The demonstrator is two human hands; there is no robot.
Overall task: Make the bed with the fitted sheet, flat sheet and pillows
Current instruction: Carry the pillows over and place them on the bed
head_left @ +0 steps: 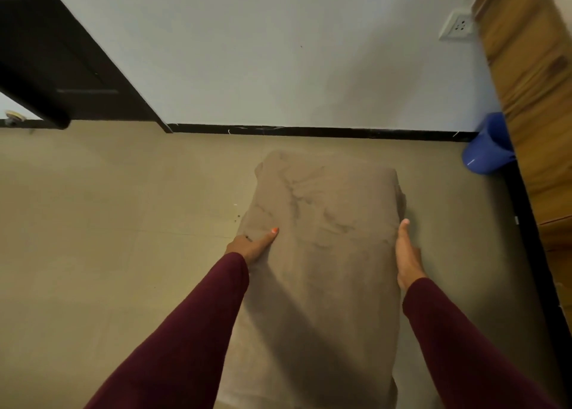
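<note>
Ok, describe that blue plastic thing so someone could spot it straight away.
Follow the black skirting strip along the white wall to the right-hand corner. There, beside the wooden panel, sits the blue plastic bucket, the only blue object here.
</note>
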